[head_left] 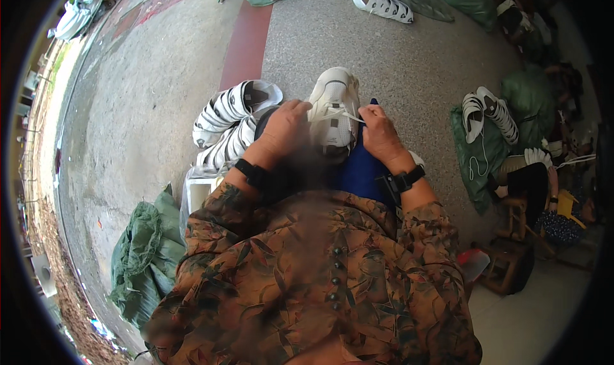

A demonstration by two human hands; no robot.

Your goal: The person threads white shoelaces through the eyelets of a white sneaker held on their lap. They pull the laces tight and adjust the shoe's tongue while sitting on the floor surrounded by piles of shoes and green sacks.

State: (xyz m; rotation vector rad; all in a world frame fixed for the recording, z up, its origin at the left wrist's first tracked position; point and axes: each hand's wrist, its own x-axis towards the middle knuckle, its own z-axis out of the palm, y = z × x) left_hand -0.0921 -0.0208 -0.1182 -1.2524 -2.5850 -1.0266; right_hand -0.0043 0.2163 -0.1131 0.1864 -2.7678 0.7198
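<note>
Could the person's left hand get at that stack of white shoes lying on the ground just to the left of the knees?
Probably yes: the left hand, resting on the white lace-up shoe, sits right beside the stack of white shoes, with nothing between them.

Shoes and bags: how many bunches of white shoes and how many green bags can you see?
White shoe in the hands: 1
Bunches of white shoes: 3
Green bags: at least 2
Total: 6
</note>
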